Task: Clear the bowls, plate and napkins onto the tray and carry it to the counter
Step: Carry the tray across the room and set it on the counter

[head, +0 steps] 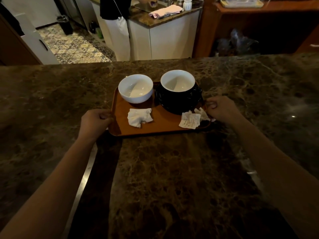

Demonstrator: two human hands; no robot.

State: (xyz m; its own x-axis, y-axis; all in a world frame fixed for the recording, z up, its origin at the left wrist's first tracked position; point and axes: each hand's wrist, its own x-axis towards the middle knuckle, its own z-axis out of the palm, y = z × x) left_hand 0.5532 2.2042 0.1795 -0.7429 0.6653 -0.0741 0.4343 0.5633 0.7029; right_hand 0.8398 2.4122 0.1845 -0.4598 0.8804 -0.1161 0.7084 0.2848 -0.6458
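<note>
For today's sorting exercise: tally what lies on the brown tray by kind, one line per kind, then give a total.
Bowls: 2, a white bowl and a black bowl
Plates: 1, a black plate under the black bowl
Napkins: 2, a crumpled napkin and a printed napkin
Total: 5

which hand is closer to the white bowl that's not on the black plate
Left. The left hand grips the tray edge on the white bowl side; the right hand grips the opposite edge, beyond the black plate.
</note>
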